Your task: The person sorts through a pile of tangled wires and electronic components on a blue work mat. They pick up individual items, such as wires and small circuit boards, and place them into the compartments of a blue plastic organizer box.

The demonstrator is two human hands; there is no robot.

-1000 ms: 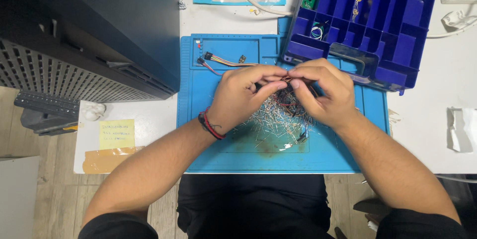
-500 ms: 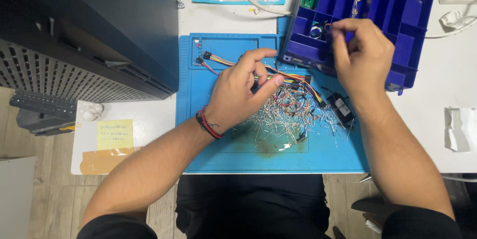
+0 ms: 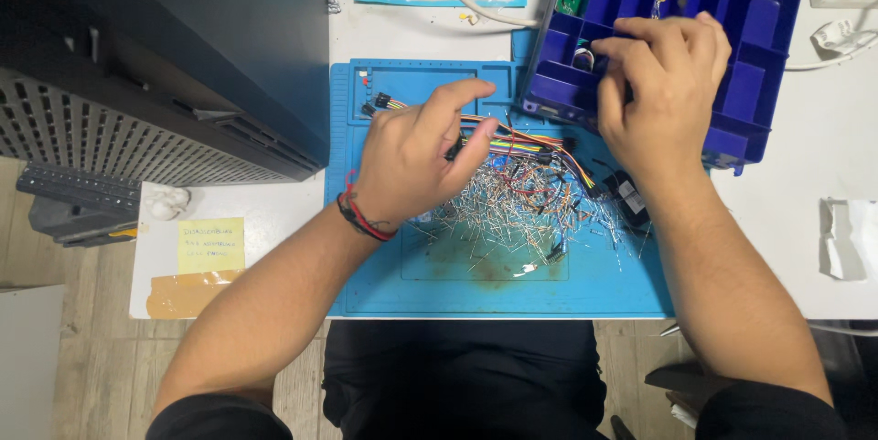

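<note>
Sorting through a tangled pile of small wires and metal-legged components (image 3: 517,207), a person seated at a workbench uses both bare hands, seen from above. This pile lies in the middle of a blue work mat (image 3: 457,289), with a flat band of rainbow-coloured jumper wires (image 3: 512,141) running across its top edge. Loosely curled, the left hand (image 3: 416,161) rests at the pile's left side, forefinger stretched out above the coloured wires, thumb touching them; whether it pinches anything cannot be told. Just beyond the mat, the right hand (image 3: 663,83) reaches into a dark blue compartment box (image 3: 759,24), fingertips bent down into one compartment near a small ring-shaped part; whether they grip something is hidden. Judging by the large heap on the mat and the mostly bare compartments, most of the sorting appears left to do. A white table (image 3: 814,175) carries the mat, with a yellow sticky note (image 3: 210,245) at left, a dark slatted machine casing (image 3: 165,56) beside it, and wooden flooring below.
</note>
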